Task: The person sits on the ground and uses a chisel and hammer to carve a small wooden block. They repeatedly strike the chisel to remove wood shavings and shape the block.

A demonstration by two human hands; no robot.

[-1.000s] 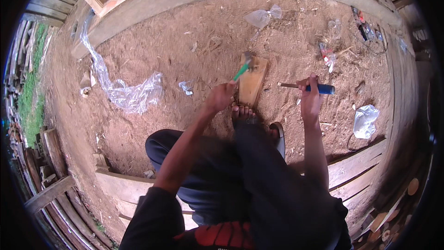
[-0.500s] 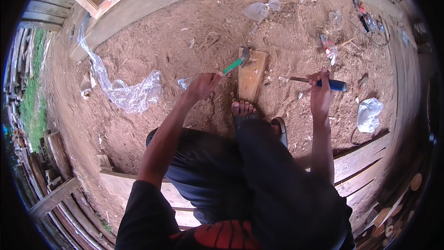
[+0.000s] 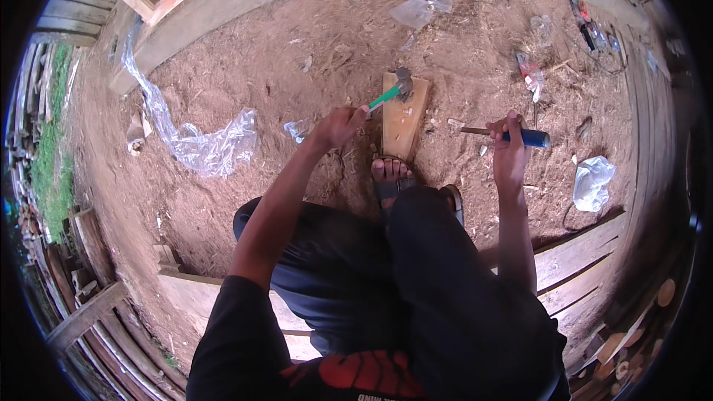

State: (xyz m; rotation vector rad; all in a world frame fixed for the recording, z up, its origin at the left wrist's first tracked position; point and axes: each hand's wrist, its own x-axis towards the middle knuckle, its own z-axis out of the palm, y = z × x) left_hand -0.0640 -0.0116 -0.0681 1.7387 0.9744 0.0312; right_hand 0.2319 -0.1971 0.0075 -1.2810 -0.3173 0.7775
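1. Down on the dirt floor, right in front of my sandalled foot, sits the small wooden block. It lies flat with its long side pointing away from me, and my toes touch its near end.

2. My left hand is closed around the green handle of the hammer, whose grey head is over the far end of the block. I can't tell from this angle if it's touching the wood or just above it.

3. My right hand is wrapped tight around the blue handle of a chisel, the metal shaft pointing left toward the block but well short of it (nothing under the tip but dirt).

4. To do this bit well, I'd say keep the foot pressing on the near end so the block doesn't hop, and keep the hammer swings short so they stay clear of the toes.

5. I'd also bring the chisel tip onto the wood before hitting anything, held upright and steady.

6. About the block itself: pale, fresh-cut wood, roughly rectangular, with a few light chips or marks on the top face. Looks dry and splintery, lots of shavings scattered around it.
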